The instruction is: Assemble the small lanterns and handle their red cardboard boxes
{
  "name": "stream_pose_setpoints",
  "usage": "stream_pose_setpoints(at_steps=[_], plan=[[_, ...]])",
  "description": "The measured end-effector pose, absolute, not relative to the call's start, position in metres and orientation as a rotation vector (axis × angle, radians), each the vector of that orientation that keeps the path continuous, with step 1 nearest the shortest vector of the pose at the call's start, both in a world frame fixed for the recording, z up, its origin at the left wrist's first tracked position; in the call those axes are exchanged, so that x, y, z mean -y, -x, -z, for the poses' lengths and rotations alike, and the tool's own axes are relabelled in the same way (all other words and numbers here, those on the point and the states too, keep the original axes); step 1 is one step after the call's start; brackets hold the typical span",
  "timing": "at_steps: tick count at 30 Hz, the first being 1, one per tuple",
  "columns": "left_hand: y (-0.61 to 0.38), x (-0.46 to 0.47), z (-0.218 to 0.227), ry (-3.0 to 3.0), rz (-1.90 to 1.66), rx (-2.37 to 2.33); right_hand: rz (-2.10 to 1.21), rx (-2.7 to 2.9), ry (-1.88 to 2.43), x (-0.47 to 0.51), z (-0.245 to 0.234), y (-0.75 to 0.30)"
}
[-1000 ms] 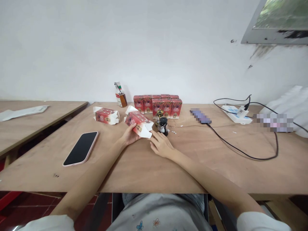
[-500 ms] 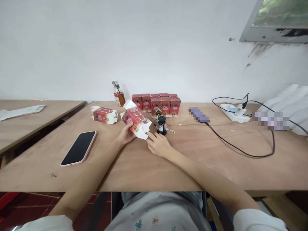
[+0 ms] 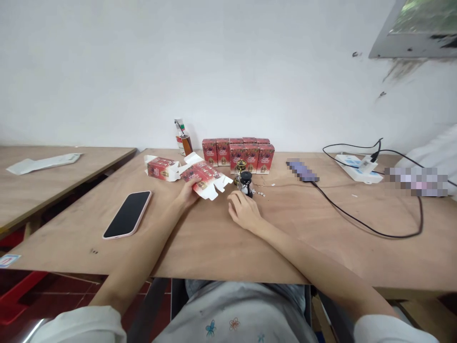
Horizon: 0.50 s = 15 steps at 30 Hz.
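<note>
My left hand is closed on the edge of a red printed carton whose white end flaps stick out; the carton looks flattened and lies low over the table. My right hand is on the table to the right of those flaps, fingers loosely bent and holding nothing that I can see. Just beyond its fingertips stands a small black-topped lantern. Behind that is a small gold-coloured lantern, partly hidden. A second red carton with open flaps lies to the left of the held one.
Several closed red boxes stand in rows by the wall, beside a bottle of amber liquid. A phone lies at left. To the right are a blurred phone on a black cable and a power strip.
My right hand has drawn away from the carton's flaps, its fingers curling. The carton in my left hand has dropped lower and looks flatter. The view has shifted slightly left.
</note>
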<state>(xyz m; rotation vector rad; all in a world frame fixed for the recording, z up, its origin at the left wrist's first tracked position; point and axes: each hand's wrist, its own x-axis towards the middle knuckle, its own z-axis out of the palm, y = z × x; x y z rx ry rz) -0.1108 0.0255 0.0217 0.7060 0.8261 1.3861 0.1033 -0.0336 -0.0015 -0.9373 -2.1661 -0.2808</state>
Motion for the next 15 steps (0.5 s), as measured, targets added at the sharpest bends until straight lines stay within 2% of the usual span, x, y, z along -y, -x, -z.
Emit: stream_pose_setpoints(at_steps=[9, 15], plan=[[0.108, -0.026, -0.017, -0.772, -1.400, -0.857, 0.254, 2.177, 0.753, 0.036, -0.003, -0.103], [0.129, -0.039, -0.033, -0.765, -1.692, -0.955, 0.254, 2.210, 0.727, 0.036, -0.002, -0.103]])
